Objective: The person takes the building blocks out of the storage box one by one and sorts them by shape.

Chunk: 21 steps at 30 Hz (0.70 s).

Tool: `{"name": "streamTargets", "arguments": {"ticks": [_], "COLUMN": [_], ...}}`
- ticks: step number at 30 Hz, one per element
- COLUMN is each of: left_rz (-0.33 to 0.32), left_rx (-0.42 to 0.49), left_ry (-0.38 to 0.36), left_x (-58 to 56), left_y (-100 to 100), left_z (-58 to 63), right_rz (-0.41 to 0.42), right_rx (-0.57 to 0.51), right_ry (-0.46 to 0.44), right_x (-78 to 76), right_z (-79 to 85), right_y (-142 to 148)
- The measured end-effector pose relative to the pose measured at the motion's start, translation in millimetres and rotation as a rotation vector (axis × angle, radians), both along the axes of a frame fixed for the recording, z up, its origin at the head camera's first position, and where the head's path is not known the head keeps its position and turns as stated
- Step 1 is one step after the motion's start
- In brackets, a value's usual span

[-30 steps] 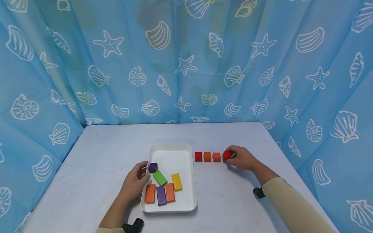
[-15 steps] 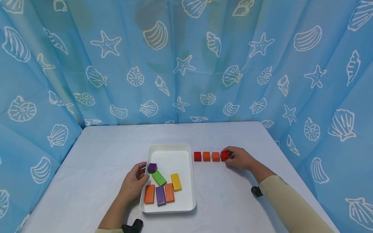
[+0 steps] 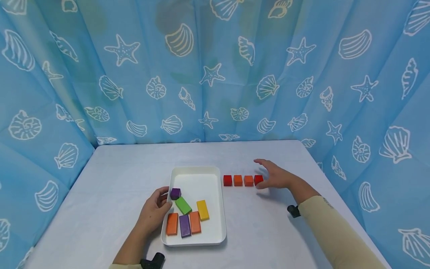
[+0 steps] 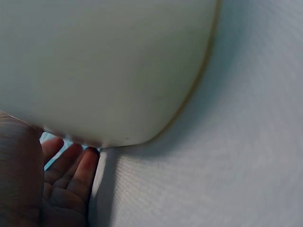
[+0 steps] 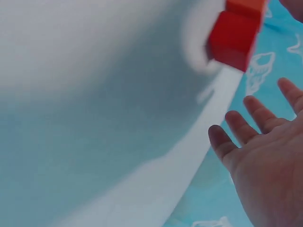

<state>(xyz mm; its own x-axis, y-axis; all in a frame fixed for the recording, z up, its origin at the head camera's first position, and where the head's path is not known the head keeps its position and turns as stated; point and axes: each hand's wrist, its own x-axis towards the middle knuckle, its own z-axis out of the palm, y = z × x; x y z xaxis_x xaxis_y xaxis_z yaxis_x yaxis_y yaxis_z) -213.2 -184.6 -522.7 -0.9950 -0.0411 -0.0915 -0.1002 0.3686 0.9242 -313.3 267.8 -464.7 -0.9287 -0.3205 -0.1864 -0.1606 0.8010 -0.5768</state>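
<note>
In the head view, a white tray (image 3: pixel 215 186) holds a purple cube (image 3: pixel 175 193) and green (image 3: pixel 183 206), yellow (image 3: pixel 203 210), orange (image 3: pixel 172 224) and purple (image 3: pixel 185 226) rectangular blocks. My left hand (image 3: pixel 153 211) holds the tray's left side, thumb at the rim and fingers along the outer wall (image 4: pixel 118 94). To the tray's right runs a row of cubes: dark red (image 3: pixel 227 181), orange (image 3: pixel 237 181), lighter orange (image 3: pixel 248 181) and red (image 3: pixel 258 180). My right hand (image 3: pixel 277 176) is spread around the red cube with nothing in its grasp; the right wrist view shows its fingers apart from the red cube (image 5: pixel 233 40).
Under everything lies a white-covered table (image 3: pixel 134 164). A blue curtain (image 3: pixel 201 97) with shell and starfish prints hangs behind it and along both sides. A second orange block (image 3: pixel 195 222) lies in the tray beside the purple one.
My right hand first brought the red cube leftward to the row's end, then released it, and its fingers have spread apart. The left hand has stayed at the tray.
</note>
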Motion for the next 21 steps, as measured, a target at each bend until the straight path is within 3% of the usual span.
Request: {"name": "streamTargets", "arguments": {"ticks": [13, 21], "left_rz": [-0.001, -0.003], "left_rx": [0.001, 0.016], "left_ry": [0.019, 0.012], "left_x": [-0.6, -1.4], "left_y": [-2, -2], "left_z": [-1.9, -1.4], "right_rz": [0.101, 0.132], "right_rx": [0.022, 0.003], "right_ry": [0.001, -0.021], "right_x": [-12.4, -12.7], "right_z": [13.2, 31.2], "right_y": [-73, -130]}}
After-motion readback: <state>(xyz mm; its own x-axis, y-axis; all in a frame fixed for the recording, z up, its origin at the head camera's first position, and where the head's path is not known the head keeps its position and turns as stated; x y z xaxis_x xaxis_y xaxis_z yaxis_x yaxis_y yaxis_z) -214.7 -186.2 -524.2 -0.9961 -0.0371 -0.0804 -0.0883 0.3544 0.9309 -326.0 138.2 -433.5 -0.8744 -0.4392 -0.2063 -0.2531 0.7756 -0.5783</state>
